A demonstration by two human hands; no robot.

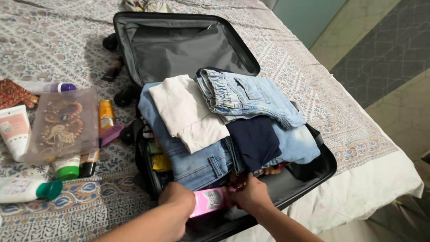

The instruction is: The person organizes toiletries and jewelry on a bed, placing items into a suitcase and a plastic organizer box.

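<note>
On the far left of the patterned bedspread point(313, 85) lie loose toiletries: a white bottle with a green cap point(27, 190), a white tube point(15, 131), and a clear plastic box of bangles point(62, 125), lid shut. Right of them the open black suitcase point(327, 166) holds folded jeans point(192, 161), a white top point(188, 112), a navy garment point(253, 141) and more denim stacked above its rim; its far lid half looks empty. At the near edge, the left hand point(177, 199) and right hand point(251, 195) both close around a pink tube point(208, 201), gripping its two ends. It is probably light, smooth and slightly squashy, best held around the body.
</note>
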